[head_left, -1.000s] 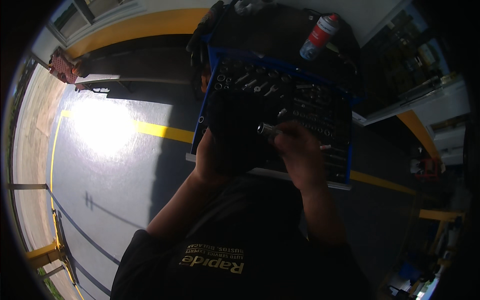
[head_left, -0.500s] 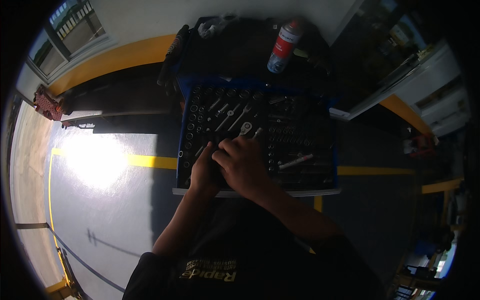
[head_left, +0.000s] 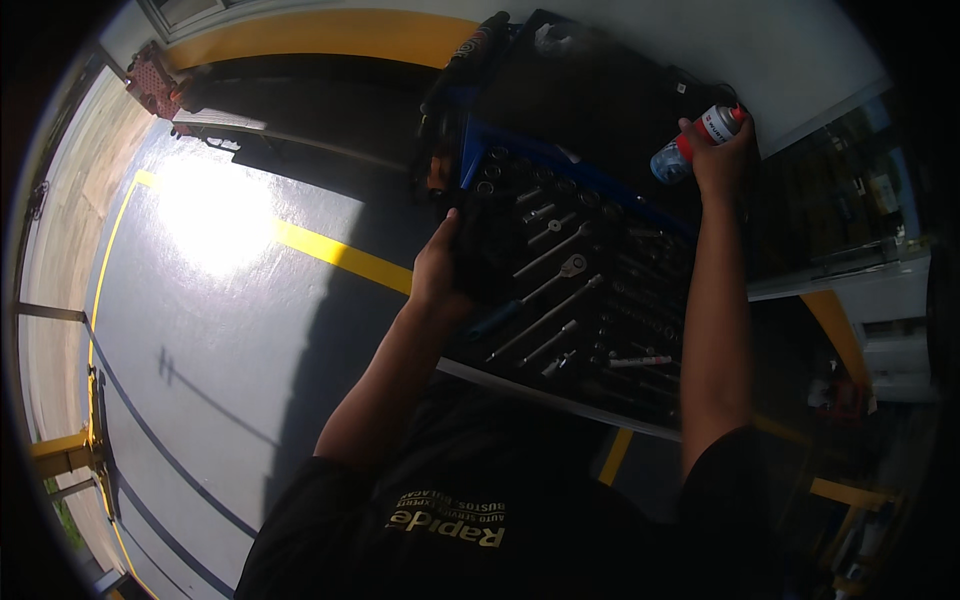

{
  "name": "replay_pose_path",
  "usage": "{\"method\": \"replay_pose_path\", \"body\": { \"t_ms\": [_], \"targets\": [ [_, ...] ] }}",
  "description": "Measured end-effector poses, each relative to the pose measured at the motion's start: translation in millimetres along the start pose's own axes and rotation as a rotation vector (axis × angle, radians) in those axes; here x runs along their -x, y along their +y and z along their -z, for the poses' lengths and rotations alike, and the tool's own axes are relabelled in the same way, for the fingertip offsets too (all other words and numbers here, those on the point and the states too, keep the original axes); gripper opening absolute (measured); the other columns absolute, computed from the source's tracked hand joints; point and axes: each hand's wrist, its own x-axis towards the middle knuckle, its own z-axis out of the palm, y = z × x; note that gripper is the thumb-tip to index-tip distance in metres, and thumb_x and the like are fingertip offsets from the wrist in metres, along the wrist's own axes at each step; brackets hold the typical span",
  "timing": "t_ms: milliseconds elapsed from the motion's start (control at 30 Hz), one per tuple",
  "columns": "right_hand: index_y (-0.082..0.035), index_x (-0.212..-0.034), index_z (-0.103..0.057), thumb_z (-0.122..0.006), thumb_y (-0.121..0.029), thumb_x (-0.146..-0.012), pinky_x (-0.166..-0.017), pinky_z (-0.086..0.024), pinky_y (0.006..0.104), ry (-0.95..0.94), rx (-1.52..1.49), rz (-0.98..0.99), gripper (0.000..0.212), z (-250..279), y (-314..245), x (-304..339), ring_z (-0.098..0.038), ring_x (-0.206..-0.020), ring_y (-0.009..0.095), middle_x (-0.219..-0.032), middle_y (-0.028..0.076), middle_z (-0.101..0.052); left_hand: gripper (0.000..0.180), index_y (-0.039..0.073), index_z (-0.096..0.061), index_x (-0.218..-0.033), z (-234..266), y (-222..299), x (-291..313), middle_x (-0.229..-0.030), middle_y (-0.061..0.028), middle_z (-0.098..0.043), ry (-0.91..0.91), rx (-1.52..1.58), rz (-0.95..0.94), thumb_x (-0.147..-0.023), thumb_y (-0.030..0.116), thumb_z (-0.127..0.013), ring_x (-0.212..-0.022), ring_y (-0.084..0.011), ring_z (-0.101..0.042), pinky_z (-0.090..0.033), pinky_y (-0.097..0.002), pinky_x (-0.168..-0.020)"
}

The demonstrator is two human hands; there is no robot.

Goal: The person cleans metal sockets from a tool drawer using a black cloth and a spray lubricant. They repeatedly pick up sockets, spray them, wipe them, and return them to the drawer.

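Note:
My right hand [head_left: 722, 168] is wrapped round a spray can [head_left: 673, 160] with a red, white and blue body and a red top, tilted above the dark top of the tool cabinet [head_left: 600, 95]. Over the left side of the open drawer, my left hand [head_left: 436, 268] has its thumb up against a black object [head_left: 488, 245]. Shadow hides that object's kind and most of the fingers. Beside it in the drawer lie a ratchet [head_left: 572, 265] with a dark blue handle, an extension bar [head_left: 545, 318] and several sockets [head_left: 503, 153]. A white and red marker-like stick [head_left: 640, 361] lies farther right.
A pale drawer edge [head_left: 560, 402] runs in front of my body. A dark, rolled-looking item [head_left: 470, 45] stands at the cabinet's far left corner. Crumpled clear plastic [head_left: 552, 40] lies on top. Left is grey floor [head_left: 230, 350] with a yellow line [head_left: 340, 255] and strong glare.
My hands have parted from together over the drawer. The right has reached far right and taken hold of the spray can; the left stays over the drawer's left side. The view has turned.

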Motion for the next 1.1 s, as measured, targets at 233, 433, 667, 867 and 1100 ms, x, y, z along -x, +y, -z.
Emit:
{"method": "replay_pose_path", "body": {
  "t_ms": [233, 433, 667, 867, 1100],
  "targets": [
    [-0.004, -0.170, -0.018, -0.082, -0.019, -0.090, -0.120, -0.046, 0.0464, -0.022, -0.690, 0.100, 0.104, 22, -8, 27, -0.058, -0.134, 0.035, -0.153, 0.024, -0.046, 0.047, 0.007, -0.060, -0.147, 15, 31, 9, -0.140, -0.0144, -0.070, 0.095, 0.073, -0.042, -0.115, 0.039, -0.051, -0.126, -0.0299, -0.068, -0.053, -0.0473, -0.113],
    [-0.012, -0.165, -0.025, -0.071, -0.021, -0.093, -0.105, -0.060, 0.0616, -0.026, -1.286, -0.085, 0.085, 146, -79, 62, -0.064, -0.129, 0.047, -0.146, 0.030, -0.049, 0.043, 0.005, -0.061, -0.144, 52, 58, 18, -0.136, -0.0134, -0.071, -0.121, 0.108, -0.181, -0.116, 0.035, -0.049, -0.116, -0.0257, -0.071, -0.058, -0.0395, -0.100],
    [-0.014, -0.156, -0.051, -0.077, -0.017, -0.088, -0.091, -0.058, 0.0431, -0.707, -1.009, 0.524, 0.073, 104, -202, 252, -0.068, -0.106, 0.027, -0.122, 0.015, -0.060, 0.042, 0.005, -0.059, -0.143, 77, 71, 49, -0.128, -0.0148, -0.071, 0.024, 0.150, -0.338, -0.117, 0.036, -0.046, -0.110, -0.0266, -0.070, -0.059, -0.0403, -0.088],
    [-0.015, -0.152, -0.052, -0.077, -0.017, -0.087, -0.090, -0.059, 0.0463, -0.888, -0.886, 0.452, 0.070, 89, -236, 330, -0.069, -0.104, 0.034, -0.121, 0.017, -0.059, 0.046, 0.004, -0.058, -0.138, 78, 82, 80, -0.116, -0.0181, -0.070, 0.150, 0.110, -0.382, -0.117, 0.043, -0.048, -0.092, -0.0313, -0.071, -0.061, -0.0472, -0.078],
    [-0.016, -0.152, -0.052, -0.078, -0.019, -0.088, -0.081, -0.062, 0.0470, -0.801, -0.863, 0.529, 0.069, 82, -241, 330, -0.071, -0.096, 0.036, -0.119, 0.018, -0.058, 0.045, 0.002, -0.059, -0.138, 92, 81, 68, -0.119, -0.0181, -0.071, 0.188, 0.116, -0.431, -0.116, 0.040, -0.051, -0.098, -0.0323, -0.072, -0.062, -0.0491, -0.084]
  ]
}}
